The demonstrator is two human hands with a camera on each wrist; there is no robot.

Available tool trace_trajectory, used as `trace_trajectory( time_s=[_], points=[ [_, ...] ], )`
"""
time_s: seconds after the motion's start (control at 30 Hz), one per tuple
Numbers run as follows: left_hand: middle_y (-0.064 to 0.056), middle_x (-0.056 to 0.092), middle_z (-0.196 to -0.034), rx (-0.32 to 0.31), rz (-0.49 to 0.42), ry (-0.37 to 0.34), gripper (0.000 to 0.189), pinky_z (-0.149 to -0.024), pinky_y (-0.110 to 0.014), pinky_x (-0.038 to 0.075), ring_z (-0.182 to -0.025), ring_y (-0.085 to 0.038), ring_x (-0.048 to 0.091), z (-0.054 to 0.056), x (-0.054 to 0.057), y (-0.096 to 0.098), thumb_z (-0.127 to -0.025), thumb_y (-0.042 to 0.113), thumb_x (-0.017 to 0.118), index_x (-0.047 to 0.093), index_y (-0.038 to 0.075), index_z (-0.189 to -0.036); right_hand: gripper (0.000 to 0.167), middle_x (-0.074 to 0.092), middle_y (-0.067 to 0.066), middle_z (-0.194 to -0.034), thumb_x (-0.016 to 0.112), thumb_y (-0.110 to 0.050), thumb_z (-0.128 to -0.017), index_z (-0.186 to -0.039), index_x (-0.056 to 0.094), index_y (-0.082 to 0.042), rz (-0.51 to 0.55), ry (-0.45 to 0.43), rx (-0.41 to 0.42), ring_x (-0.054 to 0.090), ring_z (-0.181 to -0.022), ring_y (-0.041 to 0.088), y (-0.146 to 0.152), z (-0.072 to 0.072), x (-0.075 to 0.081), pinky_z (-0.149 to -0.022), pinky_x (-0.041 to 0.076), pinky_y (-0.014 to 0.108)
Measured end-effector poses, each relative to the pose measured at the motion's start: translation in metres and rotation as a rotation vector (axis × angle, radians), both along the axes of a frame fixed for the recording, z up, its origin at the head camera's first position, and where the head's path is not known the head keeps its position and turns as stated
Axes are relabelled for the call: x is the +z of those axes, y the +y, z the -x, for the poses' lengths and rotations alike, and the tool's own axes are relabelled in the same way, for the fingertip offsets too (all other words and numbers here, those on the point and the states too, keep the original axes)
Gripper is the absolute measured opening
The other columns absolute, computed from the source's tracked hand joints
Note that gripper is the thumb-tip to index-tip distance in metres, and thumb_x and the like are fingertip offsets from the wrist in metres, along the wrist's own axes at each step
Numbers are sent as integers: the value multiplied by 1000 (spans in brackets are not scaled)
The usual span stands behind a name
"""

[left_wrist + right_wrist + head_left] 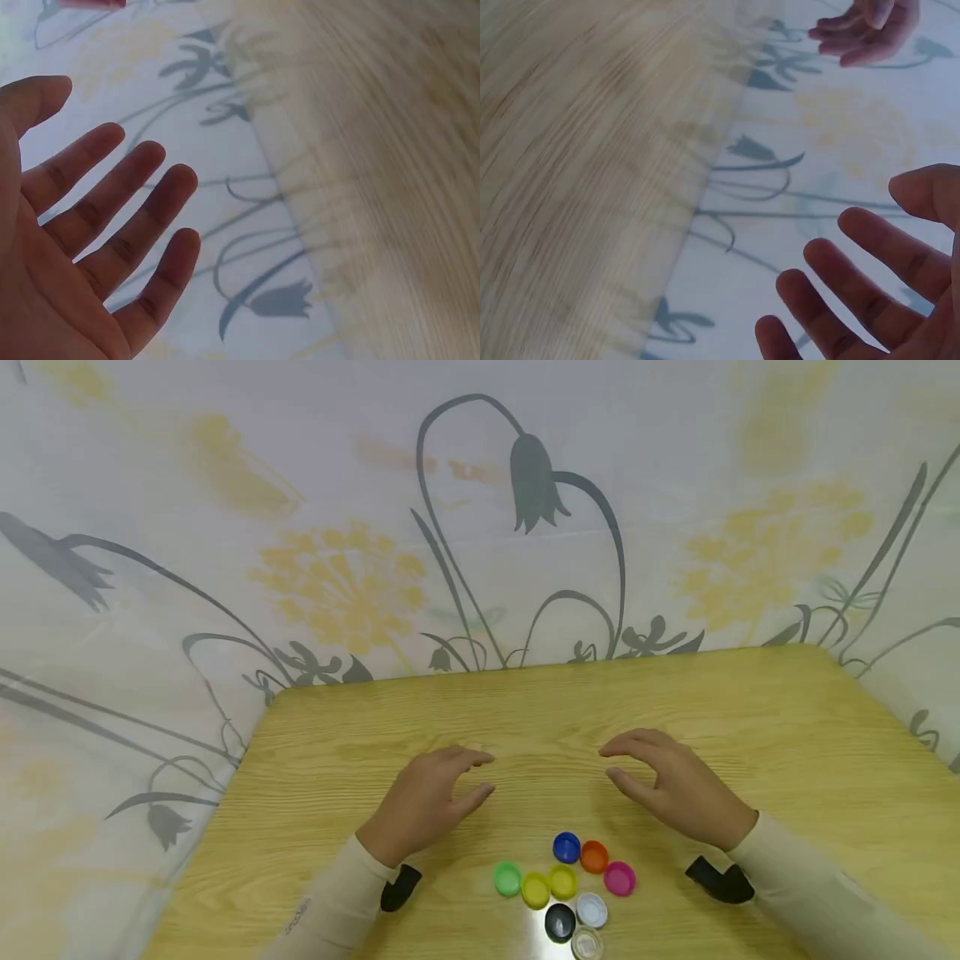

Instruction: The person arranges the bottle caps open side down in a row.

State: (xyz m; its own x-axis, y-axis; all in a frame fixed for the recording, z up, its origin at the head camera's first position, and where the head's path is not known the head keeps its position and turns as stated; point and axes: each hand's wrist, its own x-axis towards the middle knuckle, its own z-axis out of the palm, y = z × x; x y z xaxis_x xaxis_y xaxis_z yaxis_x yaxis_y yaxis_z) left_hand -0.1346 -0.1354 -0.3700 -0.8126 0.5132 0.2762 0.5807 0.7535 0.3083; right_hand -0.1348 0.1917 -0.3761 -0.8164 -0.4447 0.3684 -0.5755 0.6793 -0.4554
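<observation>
Both hands hover over the wooden table, apart from each other and holding nothing. The left hand (427, 797) has its fingers loosely bent, thumb apart, and its spread fingers show in the left wrist view (112, 217). Facing it, the right hand (678, 785) has the same relaxed shape. Between and below them lies a cluster of small round bottle caps: blue (567, 847), orange (595, 857), pink (619, 878), green (507, 878), two yellow caps (549, 885), black (560, 923), white (592, 910) and a clear or beige one (587, 943). Neither hand touches a cap.
The wood-grain table (525, 710) reaches back to a white curtain-like backdrop (480, 568) printed with grey and yellow flowers, which also runs along both sides. A black strap piece (401, 887) hangs at the left wrist, another black strap piece (722, 881) at the right.
</observation>
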Motion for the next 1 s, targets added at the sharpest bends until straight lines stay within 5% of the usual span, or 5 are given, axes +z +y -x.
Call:
trace_trajectory(
  time_s=[0.2, 0.4, 0.83, 1.0],
  points=[
    [4, 74, -107, -30, -73, -70, 24, -77, -29, 56, -90, -13, 69, -8, 4, 23, -96, 33, 68, 72, 18, -114, 21, 71, -8, -104, 73, -6, -89, -106, 72, -20, 122, 92, 82, 67, -96, 14, -15, -2, 2, -79, 58, 35],
    [8, 72, -95, -39, -75, -73, 15, -72, -19, 52, -83, -8, 66, -11, 3, 41, -96, 33, 68, 73, 20, -101, 22, 71, -12, -100, 73, -4, -89, -103, 73, -21, 161, 71, 146, 65, -89, 4, -24, -8, -2, -78, 58, 32],
    [12, 70, -89, -66, -102, -342, 11, -68, -14, 49, -77, 4, 59, -15, -5, 62, -95, 32, 69, 70, 21, -96, 7, 70, -8, -95, 69, -13, -94, -100, 72, -13, 130, -217, 230, 59, -83, -2, -31, -6, -18, -75, 56, 26],
    [12, 69, -86, -68, -63, -378, 13, -66, -14, 48, -74, 6, 58, -16, -11, 64, -94, 33, 71, 71, 20, -96, 6, 68, -12, -94, 70, -20, -95, -100, 71, -19, 87, -302, 235, 58, -83, -2, -32, -8, -24, -75, 54, 26]
  ],
)
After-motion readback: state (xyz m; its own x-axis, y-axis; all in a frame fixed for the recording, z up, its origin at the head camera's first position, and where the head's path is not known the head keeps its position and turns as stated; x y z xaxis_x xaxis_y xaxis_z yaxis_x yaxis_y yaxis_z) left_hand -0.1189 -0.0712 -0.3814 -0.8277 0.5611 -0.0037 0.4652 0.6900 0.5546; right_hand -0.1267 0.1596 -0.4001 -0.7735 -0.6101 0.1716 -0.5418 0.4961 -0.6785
